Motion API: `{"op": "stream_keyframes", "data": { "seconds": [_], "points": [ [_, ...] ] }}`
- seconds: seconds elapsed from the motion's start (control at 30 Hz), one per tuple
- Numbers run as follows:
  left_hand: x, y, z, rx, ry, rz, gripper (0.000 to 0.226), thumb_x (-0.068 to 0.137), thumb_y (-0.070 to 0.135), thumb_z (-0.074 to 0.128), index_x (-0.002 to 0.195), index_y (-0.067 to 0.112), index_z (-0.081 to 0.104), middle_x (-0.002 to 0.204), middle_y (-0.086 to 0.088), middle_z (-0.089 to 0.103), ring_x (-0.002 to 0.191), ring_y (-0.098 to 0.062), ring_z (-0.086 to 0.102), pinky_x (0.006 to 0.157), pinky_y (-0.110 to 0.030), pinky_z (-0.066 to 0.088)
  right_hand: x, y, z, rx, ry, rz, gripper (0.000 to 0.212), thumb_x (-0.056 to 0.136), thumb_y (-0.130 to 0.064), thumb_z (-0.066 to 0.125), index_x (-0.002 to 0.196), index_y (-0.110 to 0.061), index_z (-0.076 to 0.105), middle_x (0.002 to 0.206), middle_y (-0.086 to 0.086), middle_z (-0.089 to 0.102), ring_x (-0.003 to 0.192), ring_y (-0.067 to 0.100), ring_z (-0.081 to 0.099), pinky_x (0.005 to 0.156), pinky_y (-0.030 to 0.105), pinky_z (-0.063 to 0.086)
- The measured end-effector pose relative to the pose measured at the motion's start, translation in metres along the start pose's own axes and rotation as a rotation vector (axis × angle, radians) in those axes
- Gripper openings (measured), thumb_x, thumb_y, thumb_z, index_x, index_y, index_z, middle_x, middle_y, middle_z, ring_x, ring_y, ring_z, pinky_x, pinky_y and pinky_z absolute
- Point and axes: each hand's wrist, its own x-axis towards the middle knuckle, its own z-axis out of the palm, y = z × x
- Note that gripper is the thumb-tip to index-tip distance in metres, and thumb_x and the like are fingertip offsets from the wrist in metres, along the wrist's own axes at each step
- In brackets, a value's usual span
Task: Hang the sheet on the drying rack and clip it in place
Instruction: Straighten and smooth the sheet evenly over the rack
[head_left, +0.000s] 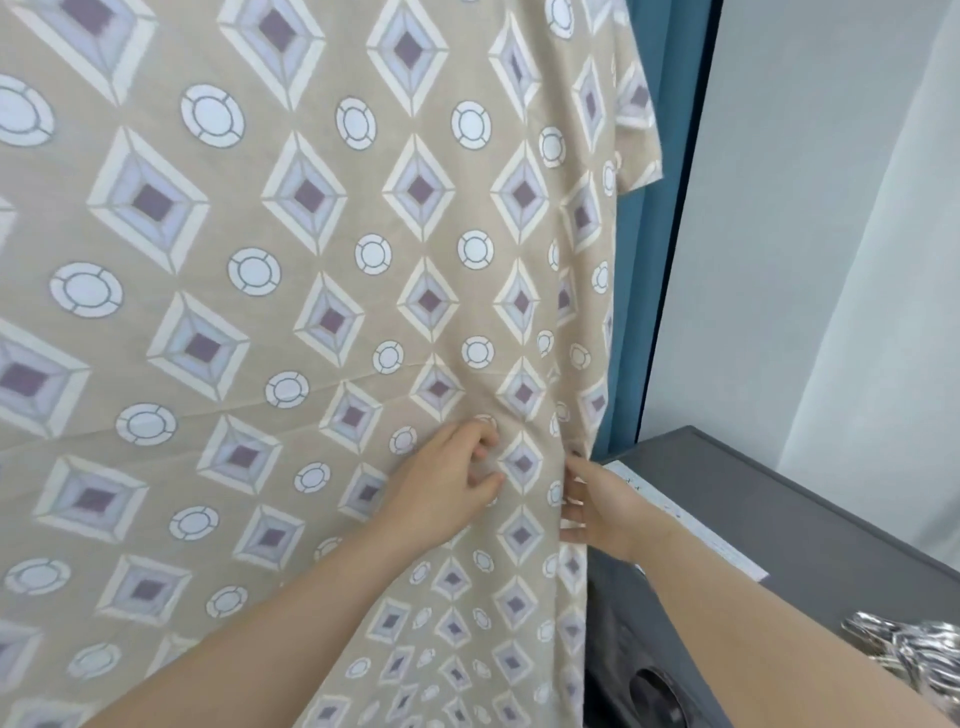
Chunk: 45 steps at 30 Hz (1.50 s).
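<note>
Our forearms reach up from the bottom edge. Our left hand (447, 480) pinches a fold of the hanging sheet (311, 260) with curled fingers, and our right hand (597, 506) wraps around its side hem. We should pull down and outward evenly to flatten the creases before clipping. The rack is out of view.

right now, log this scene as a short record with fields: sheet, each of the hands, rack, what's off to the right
sheet: beige, diamond and circle print, hanging, fills most of the view
left hand: pinches the fabric, creases spreading from it
right hand: fingers curled on the sheet's right edge
rack: not in view
clips on sheet: none visible
right side: grey surface; shiny silver pile at lower right, too blurred to identify
</note>
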Motion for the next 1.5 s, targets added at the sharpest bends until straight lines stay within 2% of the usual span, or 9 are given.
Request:
{"op": "stream_keyframes", "data": {
  "seconds": [0.13, 0.23, 0.37, 0.53, 0.67, 0.87, 1.0, 1.27, 1.5],
  "points": [
    [-0.004, -0.008, 0.011, -0.010, -0.035, -0.038, 0.019, 0.083, 0.027, 0.060, 0.095, 0.034, 0.047, 0.092, 0.017, 0.047, 0.077, -0.004, 0.051, 0.080, -0.030, 0.047, 0.001, 0.014, 0.008, -0.068, 0.004, -0.049, 0.021, 0.095, -0.016, 0.045, 0.107, -0.010, 0.061, 0.096, 0.009, 0.066, 0.083, 0.024, 0.062, 0.068, 0.032, 0.053],
    [-0.010, -0.016, 0.021, -0.006, -0.084, -0.073, 0.021, 0.085, 0.026, 0.060, 0.104, 0.027, 0.053, 0.095, 0.016, 0.048, 0.080, -0.006, 0.050, 0.081, -0.029, 0.046, 0.000, 0.035, 0.001, -0.277, 0.051, -0.013, 0.040, 0.086, 0.006, 0.040, 0.119, -0.013, 0.052, 0.110, 0.007, 0.064, 0.098, 0.022, 0.062, 0.080, 0.034, 0.054],
    [-0.021, -0.027, 0.036, -0.027, -0.150, -0.103, 0.023, 0.085, 0.024, 0.061, 0.106, 0.023, 0.053, 0.102, 0.009, 0.050, 0.080, -0.009, 0.052, 0.083, -0.034, 0.047, -0.006, 0.062, 0.000, -0.481, -0.108, 0.049, 0.048, 0.084, -0.004, 0.057, 0.123, -0.031, 0.050, 0.122, -0.004, 0.059, 0.115, 0.017, 0.054, 0.093, 0.037, 0.046],
    [-0.033, -0.035, 0.045, 0.010, -0.202, -0.135, 0.027, 0.085, 0.028, 0.060, 0.111, 0.023, 0.053, 0.102, 0.012, 0.050, 0.080, -0.008, 0.048, 0.081, -0.029, 0.044, -0.004, 0.075, 0.003, -0.483, -0.061, 0.007, 0.023, 0.091, -0.022, 0.055, 0.109, -0.035, 0.055, 0.117, -0.005, 0.064, 0.111, 0.017, 0.059, 0.100, 0.043, 0.046],
    [-0.036, -0.040, 0.039, -0.020, -0.203, -0.166, 0.029, 0.085, 0.029, 0.061, 0.112, 0.024, 0.053, 0.106, 0.010, 0.052, 0.080, -0.010, 0.050, 0.084, -0.031, 0.046, -0.003, 0.069, 0.007, -0.523, 0.025, -0.036, 0.023, 0.089, -0.011, 0.055, 0.110, -0.020, 0.057, 0.105, -0.002, 0.064, 0.098, 0.016, 0.060, 0.084, 0.033, 0.053],
    [-0.040, -0.039, 0.026, -0.058, -0.213, -0.154, 0.025, 0.087, 0.029, 0.059, 0.111, 0.023, 0.055, 0.105, 0.011, 0.053, 0.081, -0.009, 0.050, 0.083, -0.028, 0.043, -0.002, 0.066, 0.011, -0.732, 0.433, -0.132, 0.015, 0.083, -0.014, 0.055, 0.091, -0.002, 0.061, 0.082, 0.009, 0.060, 0.082, 0.026, 0.060, 0.073, 0.033, 0.052],
    [-0.047, -0.041, 0.032, -0.077, -0.240, -0.165, 0.025, 0.087, 0.031, 0.058, 0.111, 0.024, 0.055, 0.104, 0.012, 0.053, 0.087, -0.011, 0.052, 0.086, -0.032, 0.046, -0.011, 0.082, 0.014, -0.655, 0.258, -0.001, 0.014, 0.085, -0.014, 0.056, 0.097, -0.007, 0.059, 0.082, 0.005, 0.056, 0.075, 0.019, 0.052, 0.060, 0.028, 0.043],
    [-0.092, -0.066, 0.082, -0.123, -0.418, -0.268, 0.025, 0.089, 0.030, 0.055, 0.114, 0.023, 0.053, 0.110, 0.009, 0.056, 0.083, -0.009, 0.049, 0.081, -0.029, 0.045, 0.004, 0.184, -0.004, -0.477, 0.453, 0.128, 0.006, 0.085, -0.014, 0.057, 0.080, -0.013, 0.054, 0.072, 0.006, 0.051, 0.069, 0.024, 0.047, 0.062, 0.031, 0.041],
    [-0.149, -0.107, 0.167, -0.237, -0.598, -0.565, 0.008, 0.091, 0.025, 0.053, 0.099, 0.025, 0.055, 0.095, 0.008, 0.058, 0.079, -0.017, 0.059, 0.070, -0.028, 0.046, 0.010, 0.290, -0.021, -0.258, 0.437, 0.512, 0.010, 0.089, -0.006, 0.047, 0.082, -0.010, 0.052, 0.069, 0.007, 0.050, 0.051, 0.015, 0.041, 0.040, 0.018, 0.036]
  ]
}}
